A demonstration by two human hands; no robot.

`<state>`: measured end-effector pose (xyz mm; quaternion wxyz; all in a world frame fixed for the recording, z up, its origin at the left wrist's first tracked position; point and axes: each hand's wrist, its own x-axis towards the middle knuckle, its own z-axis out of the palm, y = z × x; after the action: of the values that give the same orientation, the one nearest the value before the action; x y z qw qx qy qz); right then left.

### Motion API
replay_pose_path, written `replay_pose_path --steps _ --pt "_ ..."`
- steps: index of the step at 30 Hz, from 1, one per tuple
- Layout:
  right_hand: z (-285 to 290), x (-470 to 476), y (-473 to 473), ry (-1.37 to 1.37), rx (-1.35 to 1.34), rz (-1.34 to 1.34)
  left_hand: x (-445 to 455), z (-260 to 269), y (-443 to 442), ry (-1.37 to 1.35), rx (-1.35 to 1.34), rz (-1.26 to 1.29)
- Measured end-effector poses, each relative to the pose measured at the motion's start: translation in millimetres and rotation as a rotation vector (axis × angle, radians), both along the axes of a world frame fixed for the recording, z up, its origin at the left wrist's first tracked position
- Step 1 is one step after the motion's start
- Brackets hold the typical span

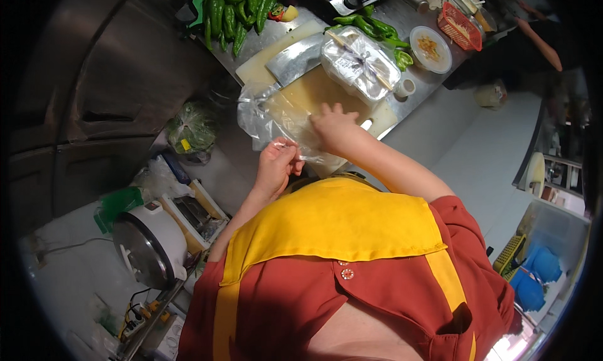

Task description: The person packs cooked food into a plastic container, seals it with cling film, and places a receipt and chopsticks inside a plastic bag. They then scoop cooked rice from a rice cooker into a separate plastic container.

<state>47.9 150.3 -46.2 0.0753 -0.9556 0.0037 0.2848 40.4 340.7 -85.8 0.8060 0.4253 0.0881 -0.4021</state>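
Observation:
My left hand (279, 165) pinches the edge of a clear plastic bag (278, 116) between thumb and fingers. The bag spreads over a cutting board (301, 95) and the handle of a cleaver (297, 57). My right hand (335, 125) lies on or just above the bag's right side, palm down with fingers apart; whether it touches the board is hidden. Beyond it, a foil food container (360, 64) with a clear lid sits inside a plastic bag, with wooden chopsticks on top. A small white cup (404, 88) stands at the container's right.
Green peppers (228, 15) are piled at the back left. A round plastic tub of food (430, 49) and a red basket (459, 26) stand to the right. A rice cooker (148, 243) is at lower left. Another person's arm (539, 43) shows at upper right.

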Motion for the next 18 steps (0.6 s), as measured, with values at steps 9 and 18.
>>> replay_pose_path --steps 9,18 --pt "36 -53 -39 -0.28 -0.227 -0.061 -9 6 14 -0.11 0.45 -0.248" --pt "45 -70 -44 -0.706 0.143 0.144 21 133 -36 -1.668 0.568 -0.092"
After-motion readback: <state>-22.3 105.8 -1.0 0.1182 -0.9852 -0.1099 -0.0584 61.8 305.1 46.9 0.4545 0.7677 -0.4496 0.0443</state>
